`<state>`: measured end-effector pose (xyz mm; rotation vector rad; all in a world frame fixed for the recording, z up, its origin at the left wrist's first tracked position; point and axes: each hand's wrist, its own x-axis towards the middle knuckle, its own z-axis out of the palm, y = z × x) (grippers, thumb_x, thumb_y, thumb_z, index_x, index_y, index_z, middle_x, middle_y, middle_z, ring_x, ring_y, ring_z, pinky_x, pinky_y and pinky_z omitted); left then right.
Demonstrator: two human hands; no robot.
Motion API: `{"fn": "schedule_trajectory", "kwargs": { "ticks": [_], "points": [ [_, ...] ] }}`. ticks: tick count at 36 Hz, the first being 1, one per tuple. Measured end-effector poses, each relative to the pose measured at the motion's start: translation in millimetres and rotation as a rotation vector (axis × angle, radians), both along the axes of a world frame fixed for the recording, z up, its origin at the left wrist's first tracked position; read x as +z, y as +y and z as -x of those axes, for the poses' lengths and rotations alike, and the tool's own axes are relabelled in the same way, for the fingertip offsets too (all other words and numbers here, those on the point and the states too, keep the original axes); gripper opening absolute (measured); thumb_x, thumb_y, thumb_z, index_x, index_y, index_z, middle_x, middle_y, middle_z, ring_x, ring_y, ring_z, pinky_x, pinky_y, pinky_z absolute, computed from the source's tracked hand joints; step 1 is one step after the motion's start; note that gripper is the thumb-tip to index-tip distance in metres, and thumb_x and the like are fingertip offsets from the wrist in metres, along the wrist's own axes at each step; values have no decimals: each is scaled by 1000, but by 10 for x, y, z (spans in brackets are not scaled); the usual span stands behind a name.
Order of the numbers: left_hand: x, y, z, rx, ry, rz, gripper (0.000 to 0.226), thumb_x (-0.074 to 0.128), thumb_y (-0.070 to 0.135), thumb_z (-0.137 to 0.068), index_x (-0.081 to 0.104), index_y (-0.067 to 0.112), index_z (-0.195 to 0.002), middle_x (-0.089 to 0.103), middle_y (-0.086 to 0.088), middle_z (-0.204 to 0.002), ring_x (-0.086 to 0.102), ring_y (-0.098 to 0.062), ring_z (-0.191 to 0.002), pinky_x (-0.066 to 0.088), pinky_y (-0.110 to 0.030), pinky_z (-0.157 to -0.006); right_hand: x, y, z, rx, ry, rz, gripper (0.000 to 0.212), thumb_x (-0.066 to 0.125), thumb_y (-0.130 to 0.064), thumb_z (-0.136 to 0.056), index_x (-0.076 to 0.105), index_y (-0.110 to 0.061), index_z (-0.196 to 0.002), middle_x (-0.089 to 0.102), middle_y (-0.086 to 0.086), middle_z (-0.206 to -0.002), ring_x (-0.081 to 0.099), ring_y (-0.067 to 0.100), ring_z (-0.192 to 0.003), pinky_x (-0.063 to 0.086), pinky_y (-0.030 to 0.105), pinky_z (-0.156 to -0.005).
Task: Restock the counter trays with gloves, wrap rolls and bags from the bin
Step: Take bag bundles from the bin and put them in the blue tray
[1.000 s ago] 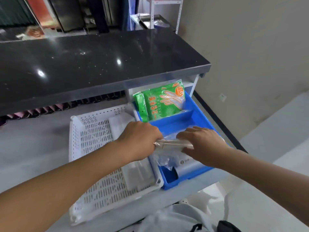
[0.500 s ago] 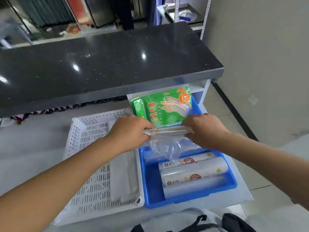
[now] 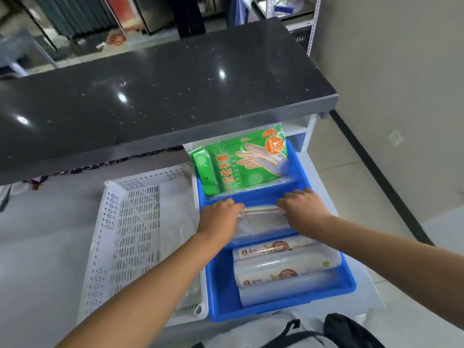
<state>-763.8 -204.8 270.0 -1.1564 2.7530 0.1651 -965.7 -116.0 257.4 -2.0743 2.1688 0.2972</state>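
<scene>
Done: glove packs (image 3: 247, 162) and wrap rolls (image 3: 283, 267) are stocked in blue tray (image 3: 347, 288) | Now: bag bundle (image 3: 261, 217) is gripped by left hand (image 3: 221, 217) and right hand (image 3: 305, 209), lowered into middle compartment | Left: white basket (image 3: 130, 237) is almost emptied.

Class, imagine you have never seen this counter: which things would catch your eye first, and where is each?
The bright green glove packs stand in the far compartment of the blue tray. Just in front, the left hand and right hand hold a bundle of clear bags over the middle compartment. Wrap rolls lie in the near compartment.
</scene>
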Motion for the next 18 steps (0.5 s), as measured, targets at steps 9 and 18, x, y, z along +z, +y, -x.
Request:
{"fn": "schedule_trajectory", "kwargs": {
  "ticks": [9, 18],
  "points": [
    [195, -371, 45, -9, 4, -328, 35, 57, 18, -90, 66, 24, -124, 69, -7, -118, 62, -32, -107, 53, -37, -83, 204, -281, 133, -73, -218, -120, 44, 50, -11, -89, 56, -28, -129, 65, 5, -120, 64, 28, -104, 42, 29, -72],
    [-4, 58, -256, 47, 315, -206, 50, 53, 27, -97, 45, 16, -145, 40, -5, -155, 35, -27, -142, 30, -36, -115, -71, 177, -264, -221, -351, 126, 58, 46, -43, -98, 32, -26, -151, 23, -2, -163, 16, 22, -151, 16, 52, -118]
  ]
}}
